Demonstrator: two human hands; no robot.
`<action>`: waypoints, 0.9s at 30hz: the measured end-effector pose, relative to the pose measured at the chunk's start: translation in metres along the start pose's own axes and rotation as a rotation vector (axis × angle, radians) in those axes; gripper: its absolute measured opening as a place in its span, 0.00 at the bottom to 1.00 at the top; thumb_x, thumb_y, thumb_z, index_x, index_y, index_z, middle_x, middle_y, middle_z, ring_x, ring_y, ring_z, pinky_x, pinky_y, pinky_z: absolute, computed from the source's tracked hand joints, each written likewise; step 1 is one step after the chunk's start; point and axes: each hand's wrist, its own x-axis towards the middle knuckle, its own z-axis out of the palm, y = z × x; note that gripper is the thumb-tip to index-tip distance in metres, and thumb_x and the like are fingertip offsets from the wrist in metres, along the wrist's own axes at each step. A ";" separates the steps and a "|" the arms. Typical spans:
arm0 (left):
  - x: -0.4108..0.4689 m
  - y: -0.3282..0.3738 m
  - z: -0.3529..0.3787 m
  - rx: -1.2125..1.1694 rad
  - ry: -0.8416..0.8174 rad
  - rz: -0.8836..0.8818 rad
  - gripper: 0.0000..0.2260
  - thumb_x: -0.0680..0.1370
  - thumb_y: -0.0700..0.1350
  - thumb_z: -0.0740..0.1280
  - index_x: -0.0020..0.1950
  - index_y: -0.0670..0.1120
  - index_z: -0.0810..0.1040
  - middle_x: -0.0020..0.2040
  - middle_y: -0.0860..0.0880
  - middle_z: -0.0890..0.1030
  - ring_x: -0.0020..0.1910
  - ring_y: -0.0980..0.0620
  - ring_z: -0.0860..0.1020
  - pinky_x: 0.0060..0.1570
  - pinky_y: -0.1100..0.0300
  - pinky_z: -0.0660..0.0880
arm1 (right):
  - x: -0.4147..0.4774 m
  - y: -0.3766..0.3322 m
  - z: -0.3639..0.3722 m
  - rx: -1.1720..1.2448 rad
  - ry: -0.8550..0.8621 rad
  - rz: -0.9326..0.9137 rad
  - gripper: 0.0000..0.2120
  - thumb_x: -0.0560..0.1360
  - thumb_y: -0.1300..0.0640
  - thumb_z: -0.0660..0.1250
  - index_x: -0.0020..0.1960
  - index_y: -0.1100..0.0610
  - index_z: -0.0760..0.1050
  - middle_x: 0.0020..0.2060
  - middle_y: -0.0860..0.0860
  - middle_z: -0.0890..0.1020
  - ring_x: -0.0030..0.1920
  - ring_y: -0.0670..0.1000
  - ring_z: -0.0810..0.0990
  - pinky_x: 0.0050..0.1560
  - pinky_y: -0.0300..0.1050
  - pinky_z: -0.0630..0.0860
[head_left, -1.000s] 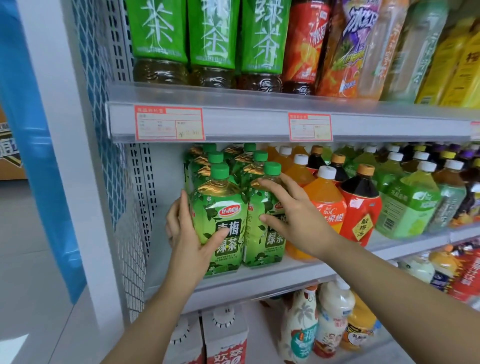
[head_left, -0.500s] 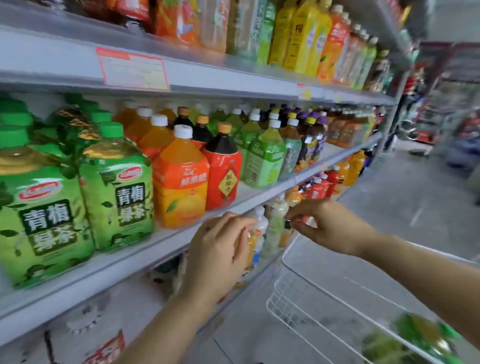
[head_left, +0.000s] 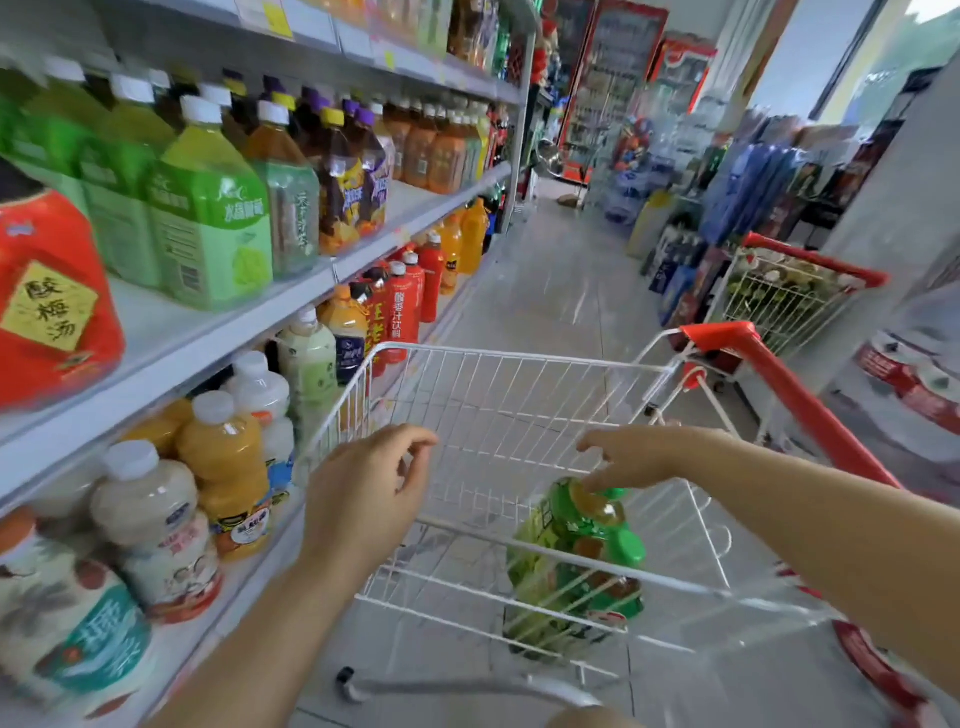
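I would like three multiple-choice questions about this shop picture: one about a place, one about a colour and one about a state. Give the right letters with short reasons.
1. Where are the green bottles?
A. on the floor
B. in the cart
C. on the top shelf

2. What colour is the cart's handle?
A. blue
B. black
C. red

3. What does the left hand hold?
A. nothing
B. a bottle
C. a price tag

Answers:
1 B: the bottles show behind the cart's white wires.
2 C: the bar on the cart's right side is plainly red.
3 A: its fingers are loosely curled above the rim, with nothing between them.
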 end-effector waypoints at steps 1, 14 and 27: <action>0.000 0.000 0.001 0.023 -0.014 -0.014 0.11 0.75 0.50 0.60 0.50 0.52 0.81 0.37 0.58 0.82 0.30 0.57 0.77 0.30 0.64 0.69 | 0.004 0.001 0.006 0.085 -0.069 0.029 0.29 0.77 0.47 0.63 0.74 0.51 0.57 0.70 0.54 0.66 0.62 0.55 0.73 0.58 0.49 0.76; -0.002 0.009 -0.004 0.106 -0.054 -0.071 0.06 0.76 0.45 0.67 0.51 0.50 0.82 0.36 0.56 0.81 0.33 0.58 0.71 0.37 0.62 0.64 | 0.016 -0.006 0.023 -0.004 0.144 -0.136 0.08 0.75 0.54 0.66 0.52 0.56 0.72 0.48 0.49 0.69 0.48 0.48 0.69 0.43 0.35 0.66; 0.018 0.042 -0.090 -0.487 0.023 -0.099 0.06 0.78 0.53 0.62 0.54 0.62 0.74 0.53 0.62 0.78 0.54 0.64 0.76 0.49 0.75 0.69 | -0.087 -0.093 -0.098 0.309 0.938 -0.671 0.07 0.68 0.63 0.71 0.39 0.53 0.76 0.36 0.47 0.78 0.35 0.45 0.75 0.38 0.27 0.70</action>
